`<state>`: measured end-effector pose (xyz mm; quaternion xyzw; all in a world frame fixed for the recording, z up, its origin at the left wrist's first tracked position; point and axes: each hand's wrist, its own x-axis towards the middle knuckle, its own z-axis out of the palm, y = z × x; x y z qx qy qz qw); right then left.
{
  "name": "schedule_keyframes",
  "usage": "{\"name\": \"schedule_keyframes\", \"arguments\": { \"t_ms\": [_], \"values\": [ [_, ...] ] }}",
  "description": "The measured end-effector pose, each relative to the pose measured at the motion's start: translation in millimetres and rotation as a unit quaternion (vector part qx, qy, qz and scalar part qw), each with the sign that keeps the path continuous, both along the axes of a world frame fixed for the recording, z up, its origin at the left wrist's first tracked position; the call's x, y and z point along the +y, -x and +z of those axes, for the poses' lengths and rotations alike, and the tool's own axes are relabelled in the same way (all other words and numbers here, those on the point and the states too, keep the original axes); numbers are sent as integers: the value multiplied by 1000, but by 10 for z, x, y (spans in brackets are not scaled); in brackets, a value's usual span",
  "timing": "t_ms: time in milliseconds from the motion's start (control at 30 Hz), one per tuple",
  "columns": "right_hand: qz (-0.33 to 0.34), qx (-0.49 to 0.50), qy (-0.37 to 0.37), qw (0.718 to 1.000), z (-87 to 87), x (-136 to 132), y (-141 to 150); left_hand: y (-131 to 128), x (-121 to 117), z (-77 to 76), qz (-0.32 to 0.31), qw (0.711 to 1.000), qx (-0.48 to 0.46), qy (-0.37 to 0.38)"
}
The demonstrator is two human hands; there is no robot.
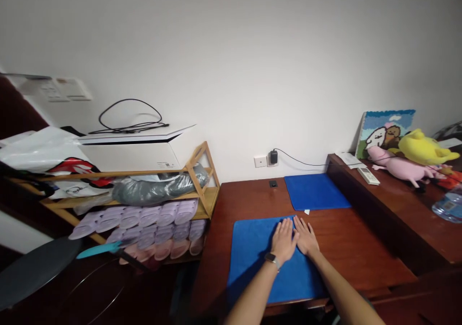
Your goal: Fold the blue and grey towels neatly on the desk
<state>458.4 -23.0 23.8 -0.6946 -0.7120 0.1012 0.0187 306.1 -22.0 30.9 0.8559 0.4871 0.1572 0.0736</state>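
A blue cloth (249, 257) lies spread flat on the brown wooden desk (249, 197). My left hand (284, 240), with a watch (272, 259) on its wrist, rests palm down on the cloth near its far edge. Beside it, my right hand (306, 237) lies flat at the cloth's far right corner, fingers stretched out. The two hands touch or nearly touch at the thumbs. Neither holds anything. Farther back, a second blue cloth (315, 191) lies flat, with a small white tag (306, 212) at its near edge.
On the raised ledge at right are a remote control (368, 176), a pink plush toy (399, 167), a yellow plush toy (422, 148), a picture (388, 127) and a plastic bottle (449, 205). A wooden rack (204, 171) at left carries slippers (159, 215) and a white box (133, 155). A black adapter (274, 157) is plugged into the wall.
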Motion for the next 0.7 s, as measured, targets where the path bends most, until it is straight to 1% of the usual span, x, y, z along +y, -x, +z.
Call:
{"name": "schedule_keyframes", "arguments": {
  "t_ms": [33,67,100,133,167,200,233,367,433,467,500,567,633,700],
  "values": [
    [13,-7,-4,1000,1,-6,-5,-184,-12,-29,-2,1000,-4,18],
    [21,-13,-7,1000,2,-8,-9,-301,-19,-59,3,999,-6,31],
    [23,-15,-9,1000,3,-6,-10,-342,-18,-88,10,999,-5,39],
    [17,-13,-8,1000,5,0,-9,-304,-10,-113,19,999,-1,42],
    [5,-7,-5,1000,7,8,-5,-190,3,-133,29,999,4,39],
    [-7,2,-2,1000,8,17,0,-10,21,-147,43,998,12,34],
    [-16,12,-2,1000,8,25,5,225,41,-155,64,997,21,29],
    [-25,31,-4,999,-19,36,15,1341,108,-159,183,981,62,6],
    [-26,29,2,999,-33,40,15,1761,119,-167,210,975,68,-1],
    [-28,28,5,999,-30,47,16,1898,119,-171,215,974,68,-1],
    [-30,26,7,999,-16,58,17,1986,116,-173,216,974,68,1],
    [-32,27,19,999,47,82,18,2046,107,-160,219,973,69,10],
    [-26,40,39,998,143,71,12,2028,93,-115,226,971,70,22],
    [-25,57,33,998,219,-32,-3,1997,62,-47,225,972,68,27]
  ]
}}
